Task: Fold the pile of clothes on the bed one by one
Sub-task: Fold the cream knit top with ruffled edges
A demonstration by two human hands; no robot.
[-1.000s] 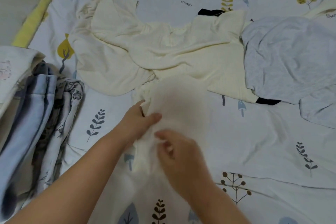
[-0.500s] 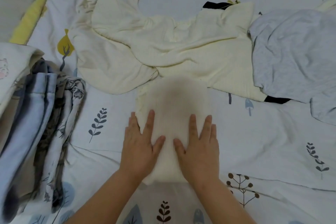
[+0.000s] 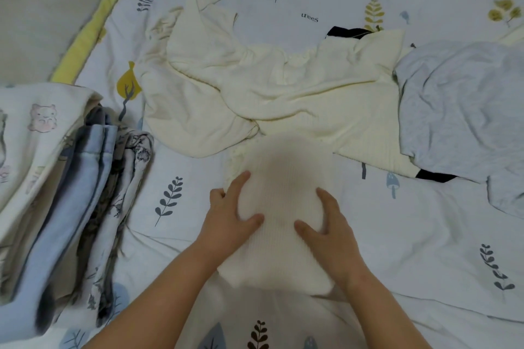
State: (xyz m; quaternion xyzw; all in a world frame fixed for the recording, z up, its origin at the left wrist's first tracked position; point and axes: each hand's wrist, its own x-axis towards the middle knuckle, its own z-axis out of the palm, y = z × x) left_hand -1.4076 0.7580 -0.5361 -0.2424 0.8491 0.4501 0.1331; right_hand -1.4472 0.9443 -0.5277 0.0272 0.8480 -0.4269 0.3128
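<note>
Here your left hand (image 3: 229, 218) and right hand (image 3: 329, 231) clasp the folded cream bundle (image 3: 280, 207) from either side, thumbs on top, some fingers tucked out of sight under its edges. Its middle is blurred. Beyond the bundle lie unfolded cream clothes (image 3: 255, 93) and a grey garment (image 3: 459, 110), cut off by the frame; black fabric (image 3: 433, 176) peeks from beneath. Left of the bundle sits the folded stack (image 3: 71, 178), all on a leaf-printed sheet (image 3: 425, 235).

A folded cream ribbed garment (image 3: 279, 207) lies flat before unfolded cream (image 3: 255, 88) and grey clothes (image 3: 459, 105).
</note>
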